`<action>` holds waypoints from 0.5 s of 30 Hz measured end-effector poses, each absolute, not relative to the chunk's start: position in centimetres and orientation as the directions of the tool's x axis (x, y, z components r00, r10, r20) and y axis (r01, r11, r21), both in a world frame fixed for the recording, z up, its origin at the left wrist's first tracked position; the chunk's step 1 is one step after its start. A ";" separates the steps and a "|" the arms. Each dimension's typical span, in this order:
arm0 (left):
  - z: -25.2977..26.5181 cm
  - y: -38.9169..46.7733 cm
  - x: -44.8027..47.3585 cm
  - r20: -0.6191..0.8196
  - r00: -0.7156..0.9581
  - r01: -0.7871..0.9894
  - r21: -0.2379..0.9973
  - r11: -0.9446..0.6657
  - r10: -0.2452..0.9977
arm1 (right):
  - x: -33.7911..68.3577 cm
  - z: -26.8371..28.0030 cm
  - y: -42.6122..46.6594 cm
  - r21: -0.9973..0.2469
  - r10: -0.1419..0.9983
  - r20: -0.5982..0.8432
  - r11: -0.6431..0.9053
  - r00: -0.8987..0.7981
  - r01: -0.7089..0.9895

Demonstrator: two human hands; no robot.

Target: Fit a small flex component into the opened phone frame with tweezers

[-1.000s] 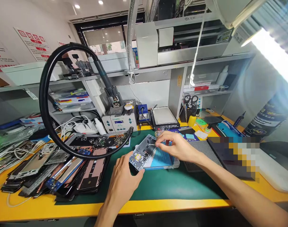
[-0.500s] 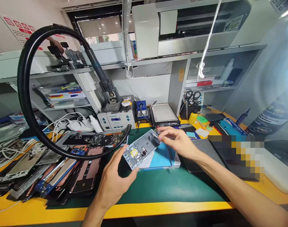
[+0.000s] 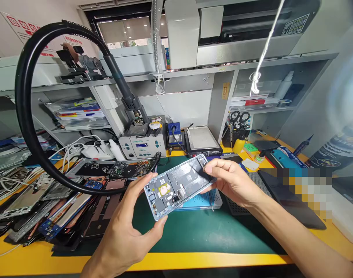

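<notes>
An opened phone frame (image 3: 176,185) with bare inner parts is held up over the green mat (image 3: 199,235), tilted with its right end higher. My left hand (image 3: 127,220) grips its left end, thumb at the lower corner and fingers along the upper edge. At the right end, my right hand (image 3: 231,181) pinches the frame between thumb and fingers. A small flex cable (image 3: 180,192) sticks up near the frame's lower edge. Beneath the frame lies a blue and white box or booklet (image 3: 215,200), partly covered, with a thin metal tool (image 3: 211,200) on it.
Stacked phone parts (image 3: 75,208) fill the left side under a looping black hose (image 3: 22,116). A soldering station (image 3: 144,144) and a flat heating plate (image 3: 202,138) stand at the back. Scissors (image 3: 240,117), a yellow bottle (image 3: 238,144) and a dark laptop-like panel (image 3: 292,200) are at right.
Both hands have brought the phone frame closer and tipped it more toward me. It appears larger, and my right hand has shifted right and lower with it.
</notes>
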State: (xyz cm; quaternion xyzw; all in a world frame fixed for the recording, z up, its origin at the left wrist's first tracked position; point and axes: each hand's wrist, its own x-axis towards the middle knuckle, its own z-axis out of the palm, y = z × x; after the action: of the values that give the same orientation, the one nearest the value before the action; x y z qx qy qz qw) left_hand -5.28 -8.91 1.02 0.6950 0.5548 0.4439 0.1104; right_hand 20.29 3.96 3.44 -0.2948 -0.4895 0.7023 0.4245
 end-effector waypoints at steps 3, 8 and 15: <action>1.9 -9.2 -4.4 0.488 -0.072 0.579 0.730 -0.362 0.870 | 20.6 3.7 3.5 -0.921 0.878 -0.008 -0.193 -0.479 -0.338; 2.7 -9.4 -2.3 0.484 -0.222 0.418 0.831 -0.366 0.846 | 21.2 3.7 3.0 -0.900 0.873 0.009 -0.205 -0.487 -0.385; 3.4 -9.7 -2.2 0.560 -0.192 0.456 0.778 -0.432 0.806 | 21.6 4.1 2.4 -0.887 0.875 0.041 -0.190 -0.482 -0.421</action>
State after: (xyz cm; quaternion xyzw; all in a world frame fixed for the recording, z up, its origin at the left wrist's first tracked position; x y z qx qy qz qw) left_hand -2.18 -9.70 3.43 0.6175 0.5109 0.5786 0.1513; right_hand 21.59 2.36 4.15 -0.2492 -0.4562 0.7299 0.4439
